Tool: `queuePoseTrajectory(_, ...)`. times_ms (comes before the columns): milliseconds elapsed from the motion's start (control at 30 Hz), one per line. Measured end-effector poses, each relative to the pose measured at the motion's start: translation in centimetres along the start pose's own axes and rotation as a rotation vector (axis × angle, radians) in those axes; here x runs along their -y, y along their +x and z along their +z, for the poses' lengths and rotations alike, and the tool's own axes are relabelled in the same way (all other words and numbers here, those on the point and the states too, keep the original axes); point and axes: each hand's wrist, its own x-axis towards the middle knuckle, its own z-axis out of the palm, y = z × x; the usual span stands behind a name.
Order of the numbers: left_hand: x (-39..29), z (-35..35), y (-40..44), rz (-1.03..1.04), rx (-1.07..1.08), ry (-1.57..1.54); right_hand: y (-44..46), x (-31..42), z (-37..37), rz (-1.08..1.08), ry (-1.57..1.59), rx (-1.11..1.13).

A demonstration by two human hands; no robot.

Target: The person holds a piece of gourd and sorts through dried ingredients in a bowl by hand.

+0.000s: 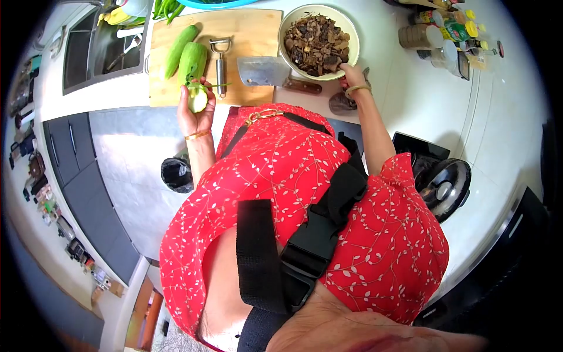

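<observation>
My left hand (196,117) is closed around a cut piece of green squash (199,101), its pale flesh showing and thin green bits beside it. Just beyond, two green squashes (193,61) lie on a wooden cutting board (258,29). A metal peeler (220,67) rests on the board right of them, and a cleaver (264,71) lies farther right, its wooden handle over the board's edge. My right hand (352,77) grips the rim of a cream bowl (285,19) filled with dark brown chopped pieces, whose kind I cannot tell.
A dark grey cloth (342,104) lies under my right wrist. Bottles and jars (448,38) stand at the back right. A sink (105,50) is at the left, with green peppers (168,9) near it. Below the counter is a lined bin (177,174); a lidded pan (446,189) sits right.
</observation>
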Motion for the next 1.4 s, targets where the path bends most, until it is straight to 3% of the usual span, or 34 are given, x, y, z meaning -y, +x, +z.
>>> queuePoseTrajectory(167,0.0,-0.1,0.1,0.009,0.001,0.020,-1.4,1.1,1.1,-0.179,-0.197,-0.136)
queuePoseTrajectory(300,0.0,0.2,-0.1,0.002,0.004,0.027,-4.4,2.2,1.0,-0.421,0.083,-0.134)
queuePoseTrajectory(433,0.1,0.7,-0.1,-0.013,-0.007,0.047,-3.5,1.3,1.8,-0.118,0.059,-0.090)
queuePoseTrajectory(567,0.0,0.9,-0.4,-0.003,0.029,0.024,-3.7,-0.1,2.0,-0.072,0.079,0.015)
queuePoseTrajectory(700,-0.2,0.0,-0.2,-0.008,-0.003,0.056,-5.6,1.5,1.5,-0.243,0.203,0.044)
queuePoseTrajectory(933,0.3,0.3,0.3,-0.012,0.024,0.046,-2.2,-0.5,2.1,-0.115,0.122,-0.036)
queuePoseTrajectory(967,0.3,0.3,0.1,-0.014,0.027,0.042,-2.2,-0.5,2.0,-0.123,0.035,-0.048)
queuePoseTrajectory(1167,0.0,-0.5,0.1,-0.020,-0.029,0.041,-4.9,1.0,1.4,-0.292,0.265,-0.024)
queuePoseTrajectory(1400,0.4,0.3,0.2,-0.014,-0.008,0.035,-2.4,-1.8,1.9,-0.099,0.171,-0.047)
